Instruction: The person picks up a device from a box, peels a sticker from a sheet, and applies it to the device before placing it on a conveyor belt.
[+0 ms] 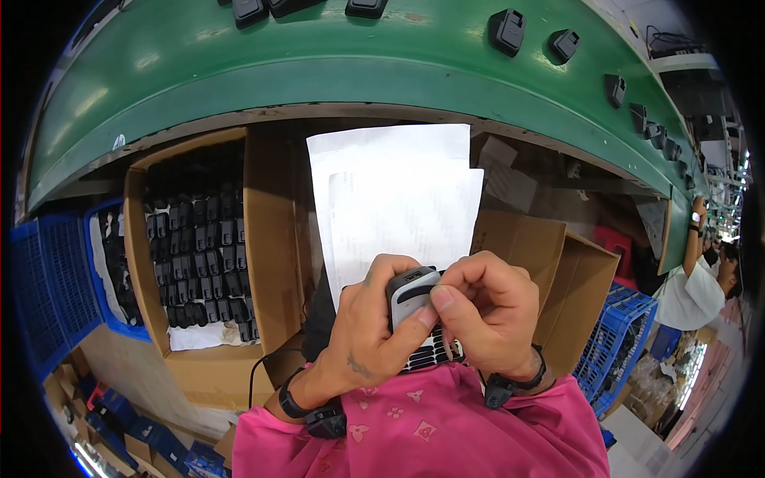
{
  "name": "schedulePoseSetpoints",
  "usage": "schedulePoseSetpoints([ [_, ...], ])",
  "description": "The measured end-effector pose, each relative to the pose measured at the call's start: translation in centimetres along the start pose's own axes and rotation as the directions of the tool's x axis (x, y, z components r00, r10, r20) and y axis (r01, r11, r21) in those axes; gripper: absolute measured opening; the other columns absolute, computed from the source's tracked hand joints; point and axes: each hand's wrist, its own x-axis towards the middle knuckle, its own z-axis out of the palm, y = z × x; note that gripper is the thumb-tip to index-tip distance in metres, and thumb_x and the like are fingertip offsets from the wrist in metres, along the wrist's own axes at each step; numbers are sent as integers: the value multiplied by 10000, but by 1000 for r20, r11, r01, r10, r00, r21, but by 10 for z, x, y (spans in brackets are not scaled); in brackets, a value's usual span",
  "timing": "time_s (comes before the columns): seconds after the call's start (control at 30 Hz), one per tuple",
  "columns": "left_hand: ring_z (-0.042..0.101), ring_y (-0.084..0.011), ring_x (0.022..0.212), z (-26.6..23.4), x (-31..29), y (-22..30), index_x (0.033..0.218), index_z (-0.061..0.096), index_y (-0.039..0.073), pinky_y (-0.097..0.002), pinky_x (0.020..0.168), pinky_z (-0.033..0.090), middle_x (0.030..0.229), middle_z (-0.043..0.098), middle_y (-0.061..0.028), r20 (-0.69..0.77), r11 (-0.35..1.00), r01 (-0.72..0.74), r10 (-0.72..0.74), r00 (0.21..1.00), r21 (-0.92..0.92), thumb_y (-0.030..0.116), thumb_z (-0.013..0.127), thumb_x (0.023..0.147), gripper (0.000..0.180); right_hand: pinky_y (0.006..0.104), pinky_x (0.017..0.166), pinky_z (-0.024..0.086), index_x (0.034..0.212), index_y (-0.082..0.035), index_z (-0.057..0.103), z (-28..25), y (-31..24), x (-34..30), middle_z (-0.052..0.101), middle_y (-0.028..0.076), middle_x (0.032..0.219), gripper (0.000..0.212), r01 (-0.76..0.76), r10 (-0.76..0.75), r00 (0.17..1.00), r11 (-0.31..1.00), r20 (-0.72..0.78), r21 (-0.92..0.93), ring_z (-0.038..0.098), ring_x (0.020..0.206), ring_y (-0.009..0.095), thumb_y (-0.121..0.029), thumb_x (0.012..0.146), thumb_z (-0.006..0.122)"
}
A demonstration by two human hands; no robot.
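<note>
Head view: left grip closing around a small grey-and-black device [405, 311], fingers wrapping its far side, thumb pressing on the grey face; device is sitting just below the white papers [394, 191], tilting slightly. Right grip pinching, thumb and forefinger pressing together at the right end of a black strip [416, 293] lying across the device face; other right fingers are curling in.

Pose: left hand [366, 315] is coming in from lower left of the papers, right hand [494, 311] from lower right; both wrists are bending inward, hands almost meeting. A sheet of black labels [426, 357] is showing below the papers, under the hands.

Around: carton [267, 227] holding rows of black units [203, 255] is standing left of the papers; another carton [582, 279] is standing open to their right; green counter [319, 84] is running beyond them, carrying black docks [508, 32].
</note>
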Motion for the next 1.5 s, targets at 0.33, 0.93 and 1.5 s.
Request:
schedulePoseSetpoints([
  [0.33, 578, -112, 652, 6, -2, -3, 1070, 505, -22, -256, 596, 469, 752, 611, -77, -82, 1000, -13, 15, 996, 26, 165, 600, 826, 323, 173, 441, 401, 850, 55, 565, 0, 2, -1, 615, 37, 658, 56, 1, -1, 1000, 998, 6, -59, 539, 501, 34, 17, 872, 600],
  [0.93, 574, -126, 646, 11, -5, -6, 1056, 500, -17, -264, 583, 470, 772, 606, -89, -126, 991, -55, 70, 990, 125, 145, 606, 823, 303, 178, 452, 367, 796, 16, 565, -16, 9, -2, 575, 1, 627, 118, -50, 51, 999, 977, 2, -206, 502, 535, 14, -8, 850, 668],
  [1.5, 501, -88, 667, -4, -11, -18, 992, 531, 0, -275, 577, 411, 737, 556, -48, -12, 992, 47, -49, 999, -114, 269, 547, 874, 295, 240, 488, 363, 754, 20, 584, 14, 4, 0, 543, 36, 616, 170, -167, 163, 986, 945, -38, -282, 466, 530, 83, -78, 893, 590],
])
